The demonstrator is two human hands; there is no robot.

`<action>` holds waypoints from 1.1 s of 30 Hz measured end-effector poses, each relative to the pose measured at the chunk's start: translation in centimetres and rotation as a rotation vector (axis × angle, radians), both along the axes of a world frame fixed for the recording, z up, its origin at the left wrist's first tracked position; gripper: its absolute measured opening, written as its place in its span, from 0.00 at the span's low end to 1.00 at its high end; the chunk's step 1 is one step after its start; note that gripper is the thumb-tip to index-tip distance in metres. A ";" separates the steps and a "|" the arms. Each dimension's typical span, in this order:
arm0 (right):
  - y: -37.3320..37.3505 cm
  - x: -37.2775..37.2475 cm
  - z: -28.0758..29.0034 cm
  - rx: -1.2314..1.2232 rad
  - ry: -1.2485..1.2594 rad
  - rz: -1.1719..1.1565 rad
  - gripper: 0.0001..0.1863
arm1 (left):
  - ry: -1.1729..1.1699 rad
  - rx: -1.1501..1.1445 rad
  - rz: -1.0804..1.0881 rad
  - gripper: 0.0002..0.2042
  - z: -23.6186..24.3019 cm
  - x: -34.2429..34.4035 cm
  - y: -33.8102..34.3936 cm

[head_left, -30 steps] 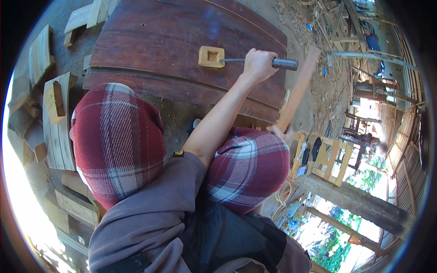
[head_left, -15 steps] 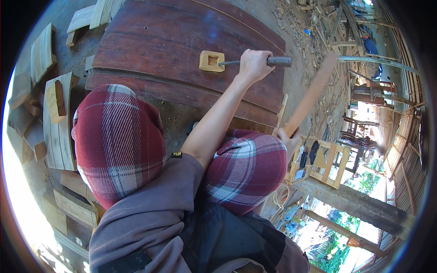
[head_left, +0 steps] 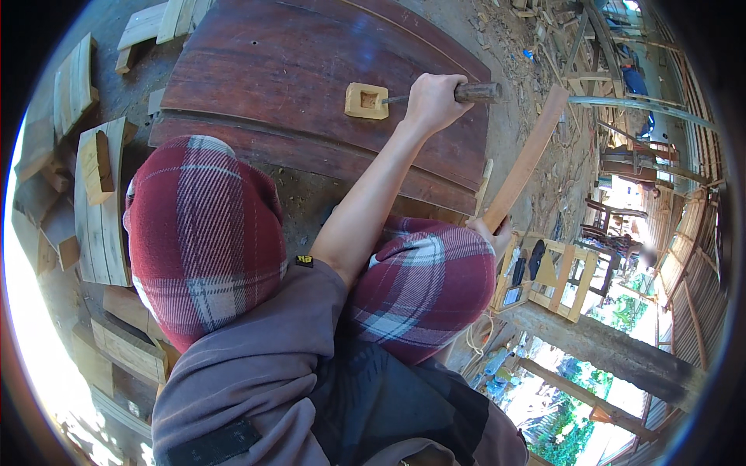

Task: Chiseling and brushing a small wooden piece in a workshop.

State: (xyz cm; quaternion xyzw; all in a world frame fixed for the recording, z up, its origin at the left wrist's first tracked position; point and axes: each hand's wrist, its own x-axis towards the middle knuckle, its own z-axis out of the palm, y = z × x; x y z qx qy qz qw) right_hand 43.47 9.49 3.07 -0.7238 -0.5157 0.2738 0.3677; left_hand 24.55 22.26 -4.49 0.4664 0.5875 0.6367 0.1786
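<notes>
My left hand (head_left: 435, 102) is closed round a chisel (head_left: 477, 92), whose dark handle end sticks out to the right of my fist. The thin blade points left, and its tip meets the right side of a small pale wooden block (head_left: 354, 102) with a square recess cut in it. That block lies on a dark red-brown wooden panel (head_left: 256, 85). Beyond my right knee, my right hand (head_left: 497, 235) grips a flat wooden stick (head_left: 530, 159) by its lower end. The stick slants up to the right, apart from the chisel handle.
My knees in red plaid trousers (head_left: 203, 241) rise between me and the panel. Wooden pieces (head_left: 101, 202) are piled at the left. At the right stands a slatted wooden crate (head_left: 556, 279). Wood scraps (head_left: 536, 46) litter the ground beyond the panel.
The stick, smeared by motion before, now looks sharper, its upper end slightly further left. My left hand and the chisel have shifted a little upward in the view.
</notes>
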 end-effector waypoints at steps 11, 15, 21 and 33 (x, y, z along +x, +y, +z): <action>0.0 -0.4 0.1 -0.020 -0.073 -0.010 0.30 | 0.030 -0.021 -0.006 0.10 -1.1 -0.4 0.5; 0.3 0.2 0.4 -0.060 -0.053 0.046 0.32 | 0.040 0.019 0.018 0.10 -0.3 -0.5 0.3; 0.1 -0.3 0.1 -0.029 -0.060 0.028 0.32 | 0.035 -0.026 -0.037 0.10 -0.5 -0.2 0.5; 1.8 1.3 1.3 0.020 -0.120 0.164 0.29 | -0.020 -0.053 -0.027 0.10 -0.3 -0.5 0.9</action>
